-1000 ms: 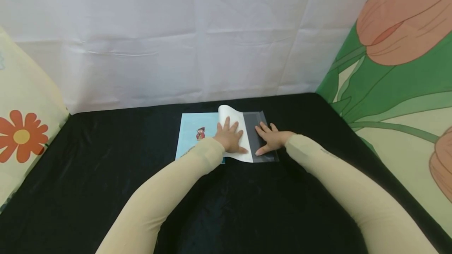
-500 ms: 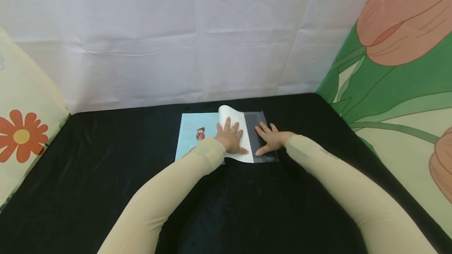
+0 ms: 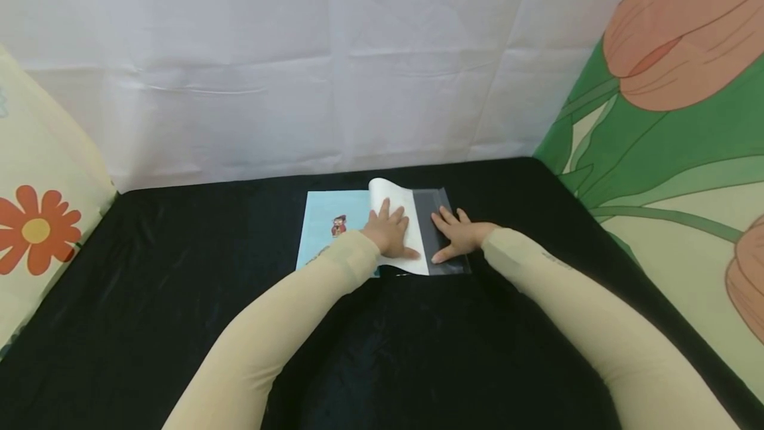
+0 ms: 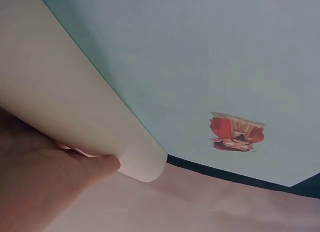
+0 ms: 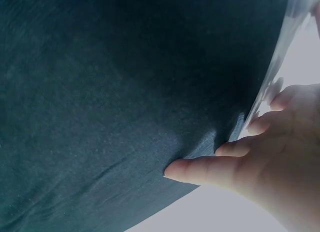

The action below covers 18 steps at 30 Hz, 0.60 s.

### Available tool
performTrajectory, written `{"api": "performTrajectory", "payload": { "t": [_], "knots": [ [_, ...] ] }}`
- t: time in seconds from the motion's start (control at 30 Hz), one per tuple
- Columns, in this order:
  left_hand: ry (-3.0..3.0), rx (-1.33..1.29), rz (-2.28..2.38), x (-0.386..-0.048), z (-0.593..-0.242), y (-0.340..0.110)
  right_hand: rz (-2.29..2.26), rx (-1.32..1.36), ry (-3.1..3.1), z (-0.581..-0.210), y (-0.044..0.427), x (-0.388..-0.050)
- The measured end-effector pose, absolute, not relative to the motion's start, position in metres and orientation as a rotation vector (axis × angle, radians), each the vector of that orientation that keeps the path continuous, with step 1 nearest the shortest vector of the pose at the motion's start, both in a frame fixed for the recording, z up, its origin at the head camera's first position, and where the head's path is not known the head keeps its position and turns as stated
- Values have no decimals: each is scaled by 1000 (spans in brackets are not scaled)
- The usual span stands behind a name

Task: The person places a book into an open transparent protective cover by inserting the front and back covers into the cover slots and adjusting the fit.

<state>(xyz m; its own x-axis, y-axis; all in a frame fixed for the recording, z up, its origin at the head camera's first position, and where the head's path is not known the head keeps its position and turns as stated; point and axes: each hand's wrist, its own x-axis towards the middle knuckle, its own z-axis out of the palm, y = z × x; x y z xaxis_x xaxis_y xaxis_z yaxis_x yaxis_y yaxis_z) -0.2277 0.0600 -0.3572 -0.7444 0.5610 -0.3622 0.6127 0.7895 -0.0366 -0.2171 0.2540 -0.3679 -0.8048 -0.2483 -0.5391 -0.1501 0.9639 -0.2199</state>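
Observation:
A thin book lies near the back of the table, its light blue cover point(image 3: 322, 208) printed with a small figure in red. Its white leaf point(image 3: 389, 190) curls over to the right and reaches onto a clear plastic sheet point(image 3: 431, 199). Fingers spread, my left hand point(image 3: 388, 234) rests flat on that white leaf; the left wrist view shows the leaf's rounded bend point(image 4: 125, 137) beside the blue cover. My right hand point(image 3: 462, 236) lies with spread fingers on the plastic, whose glossy edge point(image 5: 267, 86) shows in the right wrist view. Neither hand grips anything.
Black cloth point(image 3: 382, 350) covers the table. A white cloth point(image 3: 239, 85) hangs behind it. Flower-printed cloths stand at the left point(image 3: 36, 231) and the right point(image 3: 674, 151).
My left hand has shifted very slightly on the white leaf. The right hand, the book and the plastic sheet stay practically where they were.

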Motion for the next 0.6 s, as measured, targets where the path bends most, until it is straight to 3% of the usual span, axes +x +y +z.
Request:
{"api": "performTrajectory", "payload": {
  "t": [0.6],
  "knots": [
    [2634,875,-224,-227,-358,63,-215,-279,2520,-362,251,-214]
  ]
}}
